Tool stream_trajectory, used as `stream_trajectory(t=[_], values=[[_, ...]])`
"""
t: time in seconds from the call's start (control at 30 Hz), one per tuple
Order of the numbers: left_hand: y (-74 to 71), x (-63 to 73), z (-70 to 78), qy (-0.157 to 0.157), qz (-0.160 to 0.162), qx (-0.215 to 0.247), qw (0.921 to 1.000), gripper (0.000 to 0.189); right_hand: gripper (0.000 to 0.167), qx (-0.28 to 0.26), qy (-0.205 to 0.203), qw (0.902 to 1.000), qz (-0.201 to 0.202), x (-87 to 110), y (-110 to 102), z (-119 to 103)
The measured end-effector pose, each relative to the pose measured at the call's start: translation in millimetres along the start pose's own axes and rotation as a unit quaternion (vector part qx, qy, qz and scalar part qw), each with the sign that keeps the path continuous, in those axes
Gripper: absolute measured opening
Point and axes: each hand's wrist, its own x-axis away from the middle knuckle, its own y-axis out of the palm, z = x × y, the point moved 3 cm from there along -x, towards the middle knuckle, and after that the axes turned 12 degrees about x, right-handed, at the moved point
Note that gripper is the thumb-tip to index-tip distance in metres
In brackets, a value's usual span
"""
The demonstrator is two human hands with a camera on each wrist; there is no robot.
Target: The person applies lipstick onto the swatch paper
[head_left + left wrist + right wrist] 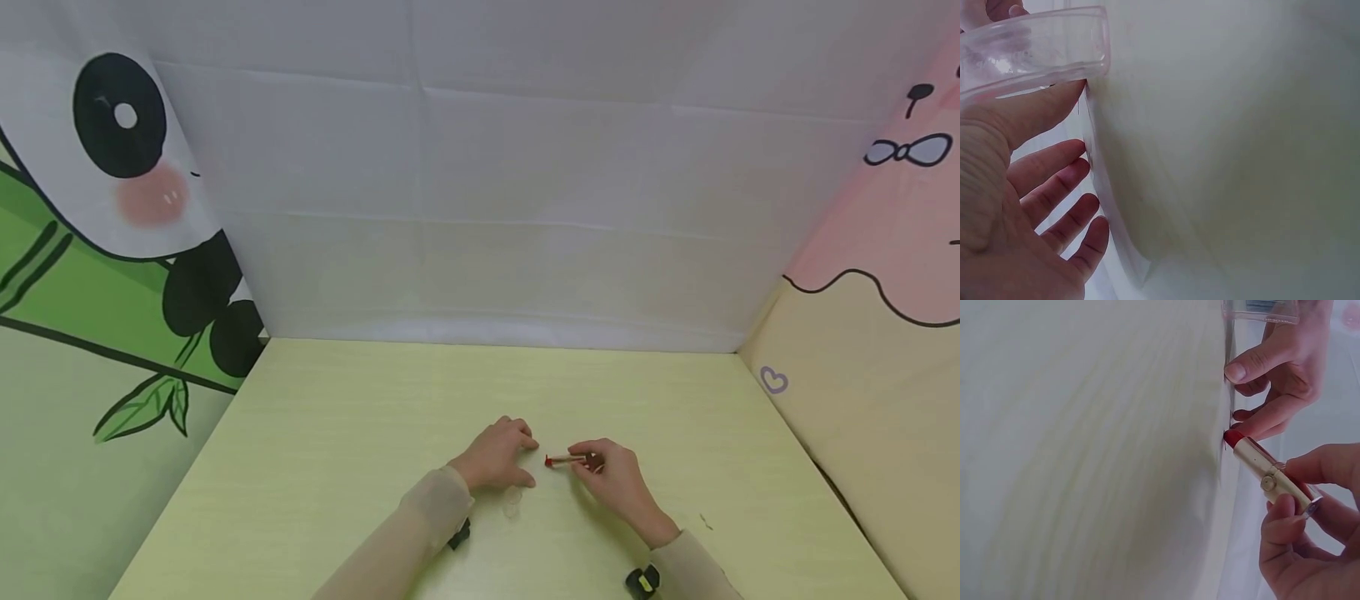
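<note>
My right hand (615,477) pinches a lipstick (1261,464) by its gold tube, between thumb and fingers. The red tip is out and points towards my left hand, close to the table surface. My left hand (491,454) rests at the table with thumb and fingers spread and relaxed, just left of the lipstick tip. Beside its thumb stands a clear plastic piece (1041,53), seen faintly in the head view by the wrist. Along the left fingertips runs a thin pale edge (1124,240); what it belongs to is unclear.
The pale yellow table (360,400) reaches back to a white cloth wall (480,167). Printed panels, a panda (123,200) at left and a pink figure (885,225) at right, flank it. A small dark mark (706,522) lies right of my right hand.
</note>
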Motion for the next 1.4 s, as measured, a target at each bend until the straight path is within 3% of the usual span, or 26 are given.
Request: stream_trajectory(t=[0.6,1.4], values=[[-3.2,3.5,1.6,-0.001,-0.01,-0.013,0.9999,0.055,0.018,0.025,-0.006,0.9988,-0.042,8.0,-3.9,-11.8],[-6.9,17.7,7.5,0.006,-0.026,-0.019,0.9995,0.053,0.016,0.017,-0.009,0.9998,-0.006,21.7,-8.3,-25.3]])
